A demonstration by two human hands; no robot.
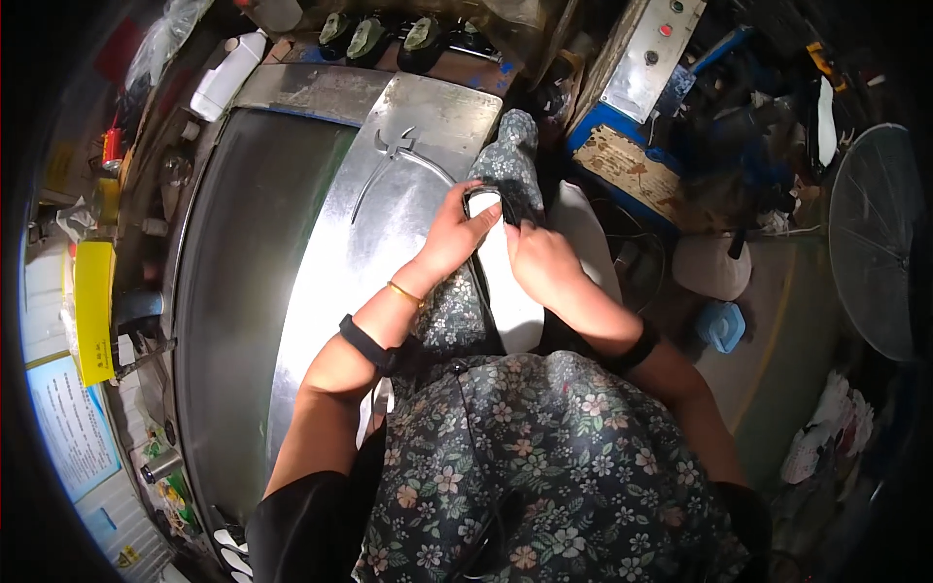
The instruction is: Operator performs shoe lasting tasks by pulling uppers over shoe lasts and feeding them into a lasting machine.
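Over my lap, my left hand [457, 233] is wrapped around a dark-edged piece with a white face [483, 202], which looks like the end of a shoe. My right hand [544, 262] is closed against its right side, the fingertips slightly blurred; what they pinch is hidden. Below both hands a long white sole-shaped piece [513, 301] lies along my lap. A second white panel [583, 228] is just right of my right wrist. To the left of my hands, metal pincers with curved handles [397, 148] rest on a shiny metal plate [335, 262].
A dark conveyor-like belt [248, 291] runs along the left. Several black shoes [420, 44] stand at the back. A control box with buttons [653, 58] is at the far right, above a worn board [627, 170]. A round fan guard [880, 243] and blue container [721, 325] are on the right.
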